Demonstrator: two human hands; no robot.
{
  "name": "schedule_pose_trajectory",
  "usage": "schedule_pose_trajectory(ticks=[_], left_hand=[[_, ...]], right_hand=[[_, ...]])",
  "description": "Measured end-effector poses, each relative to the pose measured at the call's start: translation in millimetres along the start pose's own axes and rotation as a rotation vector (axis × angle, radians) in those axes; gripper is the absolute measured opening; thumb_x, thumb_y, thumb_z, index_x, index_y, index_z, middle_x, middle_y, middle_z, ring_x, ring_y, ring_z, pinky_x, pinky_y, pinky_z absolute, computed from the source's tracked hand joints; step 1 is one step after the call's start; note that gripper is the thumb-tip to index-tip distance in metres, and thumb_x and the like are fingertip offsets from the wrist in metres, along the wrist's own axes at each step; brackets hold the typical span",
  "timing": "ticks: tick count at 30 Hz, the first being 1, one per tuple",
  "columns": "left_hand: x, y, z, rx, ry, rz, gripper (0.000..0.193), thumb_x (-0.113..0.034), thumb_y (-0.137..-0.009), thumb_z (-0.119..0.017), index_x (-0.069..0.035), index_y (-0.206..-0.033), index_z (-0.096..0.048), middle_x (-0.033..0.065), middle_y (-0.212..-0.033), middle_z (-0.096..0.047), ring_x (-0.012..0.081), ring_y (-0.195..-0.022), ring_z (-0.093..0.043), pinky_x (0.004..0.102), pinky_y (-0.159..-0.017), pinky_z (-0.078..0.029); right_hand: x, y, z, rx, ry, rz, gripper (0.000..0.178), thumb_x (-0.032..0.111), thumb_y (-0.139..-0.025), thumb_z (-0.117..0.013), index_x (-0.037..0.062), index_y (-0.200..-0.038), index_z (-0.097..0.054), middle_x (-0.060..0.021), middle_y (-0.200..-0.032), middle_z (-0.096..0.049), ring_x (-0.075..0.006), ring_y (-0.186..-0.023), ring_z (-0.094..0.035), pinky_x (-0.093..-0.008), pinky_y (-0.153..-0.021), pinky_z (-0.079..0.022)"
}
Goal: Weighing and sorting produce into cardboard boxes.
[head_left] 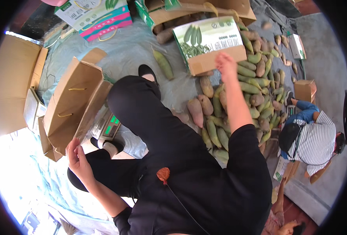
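Note:
My left hand [78,158] is at the lower corner of an open brown cardboard box [73,102], fingers slightly apart and fingertips by its edge. This box, with yellow cord handles, leans over a scale [107,125] with a green display. Farther right, my right hand [226,66] is closed at the brown lower edge of a white-and-green printed carton [206,41]; its fingertips are slightly blurred. Under and beside that carton lies a heap of long green radishes [246,72] and pinkish-brown sweet potatoes [195,109]. One green radish [163,64] lies apart on the sheet.
Stacked printed cartons [103,19] stand at the far left, and a tipped carton [197,11] at the back holds brown tubers. A large cardboard panel [11,78] stands at left. At right, a person in a striped shirt [316,137] bends beside the heap; another person [279,219] is below.

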State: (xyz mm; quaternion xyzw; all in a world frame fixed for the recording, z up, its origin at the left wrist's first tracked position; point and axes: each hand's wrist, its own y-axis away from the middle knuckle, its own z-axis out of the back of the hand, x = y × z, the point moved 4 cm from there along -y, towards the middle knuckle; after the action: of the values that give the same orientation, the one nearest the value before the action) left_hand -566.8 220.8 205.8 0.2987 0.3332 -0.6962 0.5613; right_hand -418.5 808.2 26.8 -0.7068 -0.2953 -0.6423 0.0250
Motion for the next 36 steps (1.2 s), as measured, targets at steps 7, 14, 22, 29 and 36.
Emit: schedule_pose_trajectory(ticks=[7, 14, 22, 29, 36], left_hand=[[-6, -7, -7, 0.061, -0.037, -0.01, 0.025, 0.003, -0.091, -0.048, 0.004, -0.115, -0.058, 0.0098, -0.108, -0.058, 0.0178, -0.102, -0.058, 0.0292, -0.091, -0.044], [-7, -3, -12, 0.089, -0.099, 0.02, 0.024, -0.001, -0.093, -0.047, 0.003, -0.115, -0.058, 0.0094, -0.111, -0.058, 0.0177, -0.104, -0.056, 0.0299, -0.091, -0.044], [0, -7, -14, 0.077, -0.1, 0.012, 0.028, -0.002, -0.093, -0.048, -0.001, -0.119, -0.056, 0.0099, -0.115, -0.057, 0.0179, -0.106, -0.055, 0.0297, -0.091, -0.043], [0, -12, -15, 0.048, -0.24, -0.008, 0.034, -0.007, -0.092, -0.051, -0.005, -0.126, -0.053, 0.0102, -0.124, -0.054, 0.0203, -0.116, -0.051, 0.0353, -0.1, -0.037], [-11, -16, -27, 0.036, -0.328, 0.009, 0.047, -0.002, -0.087, -0.054, -0.008, -0.133, -0.047, 0.0115, -0.13, -0.049, 0.025, -0.123, -0.044, 0.0381, -0.104, -0.03]], right_hand=[[-149, 72, 52, 0.151, 0.961, 0.021, 0.009, 0.012, -0.074, -0.064, 0.007, -0.081, -0.069, -0.0131, -0.078, -0.067, -0.0214, -0.072, -0.066, -0.0326, -0.067, -0.051], [-184, 149, 60, 0.247, 1.173, -0.168, 0.012, 0.016, -0.072, -0.065, 0.013, -0.082, -0.07, -0.0126, -0.082, -0.068, -0.0288, -0.082, -0.065, -0.0364, -0.074, -0.051], [-101, 103, 80, -0.054, 1.385, 0.078, 0.019, 0.013, -0.072, -0.066, 0.0091, -0.09, -0.064, -0.0146, -0.091, -0.065, -0.032, -0.089, -0.062, -0.0418, -0.077, -0.05], [-61, 76, 131, -0.308, 1.706, -0.066, 0.048, 0.024, -0.074, -0.07, 0.0116, -0.116, -0.05, -0.008, -0.12, -0.051, -0.0263, -0.114, -0.048, -0.0485, -0.089, -0.043], [-86, 80, 144, -0.104, 1.949, -0.341, 0.05, 0.019, -0.079, -0.066, 0.0152, -0.123, -0.043, -0.0054, -0.126, -0.048, -0.0244, -0.119, -0.046, -0.0478, -0.091, -0.04]])
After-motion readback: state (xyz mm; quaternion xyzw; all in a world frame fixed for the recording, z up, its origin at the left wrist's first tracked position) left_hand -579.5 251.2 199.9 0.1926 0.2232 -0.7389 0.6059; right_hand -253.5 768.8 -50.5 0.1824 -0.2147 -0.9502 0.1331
